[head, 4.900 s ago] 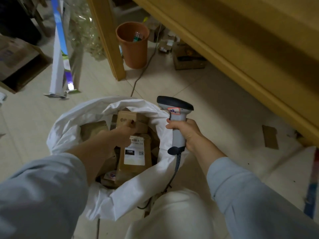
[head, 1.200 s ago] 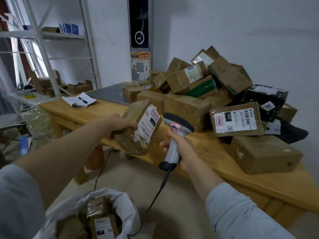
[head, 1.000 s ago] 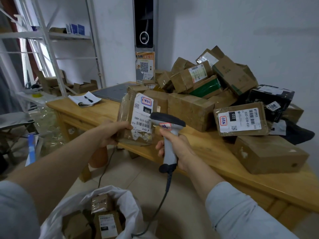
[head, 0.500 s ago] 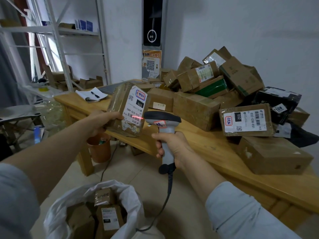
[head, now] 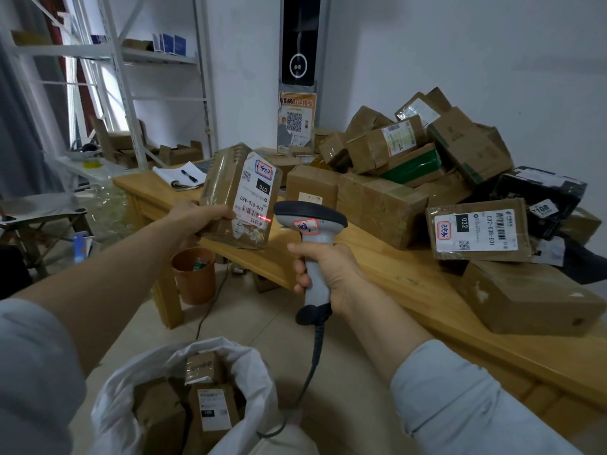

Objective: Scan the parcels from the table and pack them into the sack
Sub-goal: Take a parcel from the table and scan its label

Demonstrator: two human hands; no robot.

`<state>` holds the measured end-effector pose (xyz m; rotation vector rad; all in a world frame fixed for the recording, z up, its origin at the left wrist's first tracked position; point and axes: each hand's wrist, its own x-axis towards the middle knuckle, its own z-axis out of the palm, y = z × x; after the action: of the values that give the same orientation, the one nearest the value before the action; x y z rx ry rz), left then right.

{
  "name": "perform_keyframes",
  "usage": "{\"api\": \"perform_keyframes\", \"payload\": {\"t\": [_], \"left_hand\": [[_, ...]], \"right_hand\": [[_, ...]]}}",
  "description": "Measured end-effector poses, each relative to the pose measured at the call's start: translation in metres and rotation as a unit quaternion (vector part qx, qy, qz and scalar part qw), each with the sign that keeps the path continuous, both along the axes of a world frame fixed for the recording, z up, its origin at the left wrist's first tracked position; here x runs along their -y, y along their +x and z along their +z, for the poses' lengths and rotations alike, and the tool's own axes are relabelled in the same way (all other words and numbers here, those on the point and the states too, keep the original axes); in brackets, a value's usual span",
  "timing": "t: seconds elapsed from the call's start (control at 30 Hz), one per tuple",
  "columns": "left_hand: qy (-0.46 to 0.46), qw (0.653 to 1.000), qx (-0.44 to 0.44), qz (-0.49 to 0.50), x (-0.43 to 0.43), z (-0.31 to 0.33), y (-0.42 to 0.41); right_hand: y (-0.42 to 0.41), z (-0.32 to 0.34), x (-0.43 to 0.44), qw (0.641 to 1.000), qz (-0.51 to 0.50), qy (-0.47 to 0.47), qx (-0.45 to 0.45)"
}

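My left hand (head: pixel 197 218) grips a taped brown parcel (head: pixel 241 195) in the air, its white label marked 070 turned toward the scanner. My right hand (head: pixel 328 274) holds a grey handheld scanner (head: pixel 312 224) just right of the parcel. A red scan line glows on the label's lower barcode. The white sack (head: pixel 118 408) stands open on the floor below my arms, with several brown parcels (head: pixel 210 405) inside. A heap of parcels (head: pixel 427 178) covers the wooden table (head: pixel 410 290) to the right.
The scanner's cable (head: pixel 308 372) hangs down beside the sack. An orange bin (head: pixel 193 277) stands under the table by its leg. A notebook with a pen (head: pixel 184 175) lies at the table's far end. Metal shelving (head: pixel 131 77) fills the left.
After placing a parcel in the sack, I lifted another from the table. Over the last second my left hand turned its label toward the scanner, and a red scan line appeared on the barcode.
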<state>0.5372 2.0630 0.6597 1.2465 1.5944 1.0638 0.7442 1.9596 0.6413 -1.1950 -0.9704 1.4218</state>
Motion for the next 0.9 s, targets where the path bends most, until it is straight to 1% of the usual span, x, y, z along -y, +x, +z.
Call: {"api": "perform_keyframes", "payload": {"t": [0.2,0.9], "left_hand": [[-0.012,1.000,0.022,-0.004,0.001,0.001,-0.007],[-0.007,0.999,0.024,0.025,0.005,-0.003,-0.024]], "right_hand": [[-0.006,0.003,0.000,1.000,0.001,-0.004,-0.009],[-0.025,-0.002,-0.006,0.999,0.020,-0.006,-0.025]]}}
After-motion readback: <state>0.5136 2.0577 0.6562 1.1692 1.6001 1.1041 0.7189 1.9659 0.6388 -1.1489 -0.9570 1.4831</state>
